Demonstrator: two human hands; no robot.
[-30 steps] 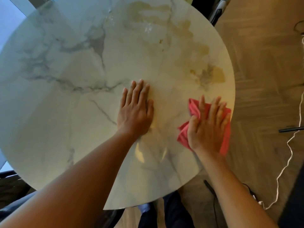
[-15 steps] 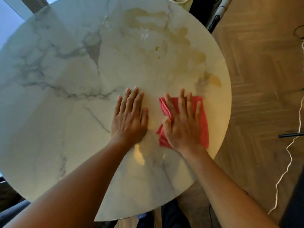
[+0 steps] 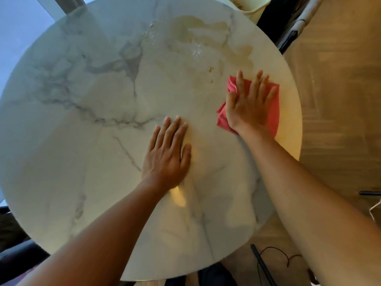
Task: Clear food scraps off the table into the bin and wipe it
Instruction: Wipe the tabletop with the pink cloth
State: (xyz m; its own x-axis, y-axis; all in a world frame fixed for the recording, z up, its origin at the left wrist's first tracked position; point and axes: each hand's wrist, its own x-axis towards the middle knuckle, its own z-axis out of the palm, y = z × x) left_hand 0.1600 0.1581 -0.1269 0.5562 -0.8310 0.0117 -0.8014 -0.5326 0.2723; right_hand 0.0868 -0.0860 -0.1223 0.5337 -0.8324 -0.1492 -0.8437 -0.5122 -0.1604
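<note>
A round white marble table (image 3: 82, 162) fills the view. My right hand (image 3: 247, 102) presses flat, fingers spread, on a red cloth (image 3: 273, 108) near the table's right edge. My left hand (image 3: 168, 153) rests flat on the bare marble at the middle, fingers straight. A few small brown crumbs (image 3: 210, 69) lie just beyond the cloth to its left. Wet smears (image 3: 195, 51) glisten farther back. A pale bin (image 3: 250, 7) with scraps inside stands past the far edge, partly cut off by the frame.
Wooden floor (image 3: 340, 100) lies to the right of the table. Dark cables (image 3: 274, 254) and a black rod lie on the floor at the near right. A dark chair or frame (image 3: 288, 36) stands beside the bin. A window is at the far left.
My right hand has slid the red cloth from the table's middle out and away toward the right edge. My left hand stays flat in about the same spot.
</note>
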